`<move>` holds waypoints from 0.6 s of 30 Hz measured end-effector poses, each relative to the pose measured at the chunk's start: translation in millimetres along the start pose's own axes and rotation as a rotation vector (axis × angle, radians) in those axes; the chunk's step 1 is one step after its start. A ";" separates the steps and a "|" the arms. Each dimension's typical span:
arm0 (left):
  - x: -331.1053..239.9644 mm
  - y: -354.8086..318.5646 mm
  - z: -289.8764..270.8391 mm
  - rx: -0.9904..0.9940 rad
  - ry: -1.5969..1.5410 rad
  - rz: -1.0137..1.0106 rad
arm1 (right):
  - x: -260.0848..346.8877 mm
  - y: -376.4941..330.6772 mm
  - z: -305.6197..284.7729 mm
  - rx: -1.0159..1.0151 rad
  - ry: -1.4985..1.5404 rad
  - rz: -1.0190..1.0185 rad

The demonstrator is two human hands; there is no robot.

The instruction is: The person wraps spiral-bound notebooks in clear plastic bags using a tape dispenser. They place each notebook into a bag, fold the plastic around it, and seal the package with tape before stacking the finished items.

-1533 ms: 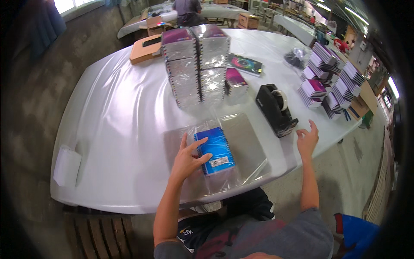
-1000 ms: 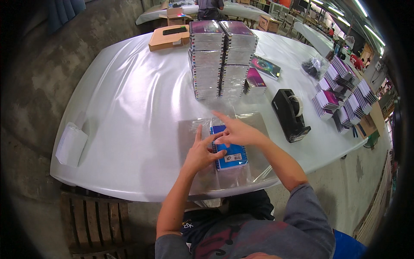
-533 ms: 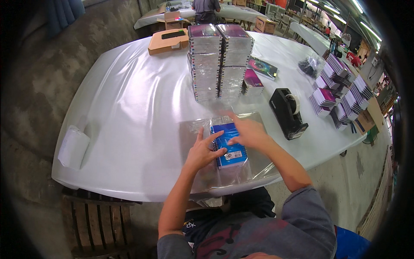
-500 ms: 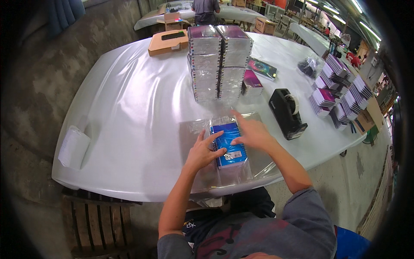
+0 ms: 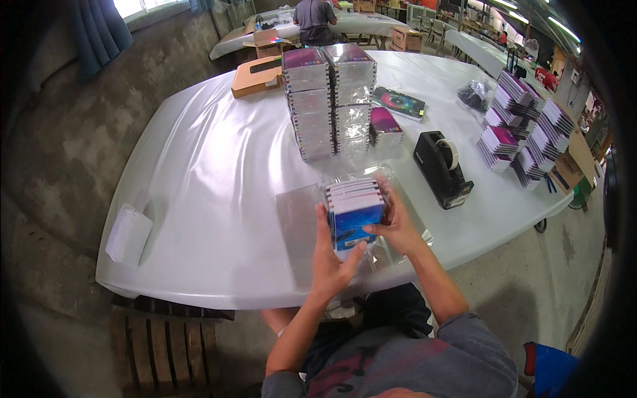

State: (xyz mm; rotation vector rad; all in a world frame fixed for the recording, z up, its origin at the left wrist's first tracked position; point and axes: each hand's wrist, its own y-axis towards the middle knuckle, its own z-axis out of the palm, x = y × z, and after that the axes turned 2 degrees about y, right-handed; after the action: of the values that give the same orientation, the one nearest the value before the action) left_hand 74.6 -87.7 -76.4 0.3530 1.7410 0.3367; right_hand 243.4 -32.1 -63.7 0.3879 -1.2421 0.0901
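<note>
Notebook stack (image 5: 355,217), prob. stiff, rather heavy & slippery, is best held at both sides, where grip of L hand (image 5: 330,264) & R hand (image 5: 399,230) is clamped

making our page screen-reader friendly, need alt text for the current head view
A person's left hand and right hand hold a notebook bundle, blue cover showing, over clear plastic sheeting on a white-covered table. Beyond stand tall plastic-wrapped notebook stacks; a black tape dispenser and more notebook piles sit to the right.
</note>
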 end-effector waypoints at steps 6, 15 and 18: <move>23.3 -23.6 19.8 -0.089 0.150 0.016 | -34.1 -6.0 -11.1 0.119 -0.282 0.070; 19.1 -7.7 -12.6 -0.156 0.495 0.299 | -24.7 -12.0 -14.4 0.104 -0.622 -0.130; 13.9 6.7 -24.1 -0.065 0.598 0.414 | -21.8 -16.5 -13.5 0.106 -0.542 -0.112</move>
State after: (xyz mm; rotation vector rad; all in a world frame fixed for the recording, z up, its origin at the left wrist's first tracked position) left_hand 48.7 -76.6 -81.3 0.6117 2.2266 0.8646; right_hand 253.0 -39.8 -91.6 0.5981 -1.7503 -0.0504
